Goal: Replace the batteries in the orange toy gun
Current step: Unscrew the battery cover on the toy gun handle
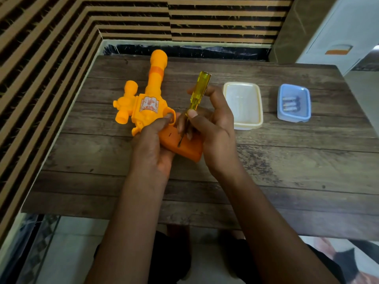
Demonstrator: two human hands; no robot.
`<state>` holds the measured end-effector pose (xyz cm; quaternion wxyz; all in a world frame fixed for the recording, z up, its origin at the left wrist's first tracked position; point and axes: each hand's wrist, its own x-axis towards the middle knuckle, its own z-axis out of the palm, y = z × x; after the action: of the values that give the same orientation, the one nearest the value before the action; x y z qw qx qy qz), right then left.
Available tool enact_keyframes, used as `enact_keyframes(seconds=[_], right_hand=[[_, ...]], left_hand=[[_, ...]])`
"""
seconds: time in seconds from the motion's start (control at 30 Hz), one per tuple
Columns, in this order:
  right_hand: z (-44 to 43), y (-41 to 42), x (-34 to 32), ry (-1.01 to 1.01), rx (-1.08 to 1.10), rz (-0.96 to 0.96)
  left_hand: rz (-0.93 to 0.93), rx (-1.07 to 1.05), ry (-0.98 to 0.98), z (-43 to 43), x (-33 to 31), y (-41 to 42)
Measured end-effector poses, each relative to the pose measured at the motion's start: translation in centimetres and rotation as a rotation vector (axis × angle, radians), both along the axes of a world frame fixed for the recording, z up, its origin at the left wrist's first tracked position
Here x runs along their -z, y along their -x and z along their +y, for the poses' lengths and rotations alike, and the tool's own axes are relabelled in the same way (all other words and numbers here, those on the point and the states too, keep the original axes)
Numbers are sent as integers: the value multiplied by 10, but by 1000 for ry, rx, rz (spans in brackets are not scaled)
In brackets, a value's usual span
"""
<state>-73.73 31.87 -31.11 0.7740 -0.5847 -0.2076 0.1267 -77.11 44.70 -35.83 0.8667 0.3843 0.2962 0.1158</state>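
Note:
The orange toy gun lies on the wooden table, barrel pointing away from me. My left hand grips its darker orange handle from the left, one finger at the trigger guard. My right hand holds a screwdriver with a clear yellow handle, thumb and fingers pinching its shaft. The metal tip touches the side of the gun's handle. A blue box at the right holds three batteries.
A clear plastic box with a cream rim stands just right of my right hand. A striped wall runs along the left and back edges of the table. A white cabinet stands at the far right.

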Motion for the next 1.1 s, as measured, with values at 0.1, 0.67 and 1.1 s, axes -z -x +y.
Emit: enact_keyframes(seconds=[0.1,0.67,1.1], right_hand=[[0,1,0,21,-16,-27],[-3,8,-9,208,8,-445],[-8,6,1,247,148,-563]], left_hand=[[36,-36,-1,-2,-4,1],[65,-104,-11,-8,-10,4],[32,-102,-67,-19,-28,12]])
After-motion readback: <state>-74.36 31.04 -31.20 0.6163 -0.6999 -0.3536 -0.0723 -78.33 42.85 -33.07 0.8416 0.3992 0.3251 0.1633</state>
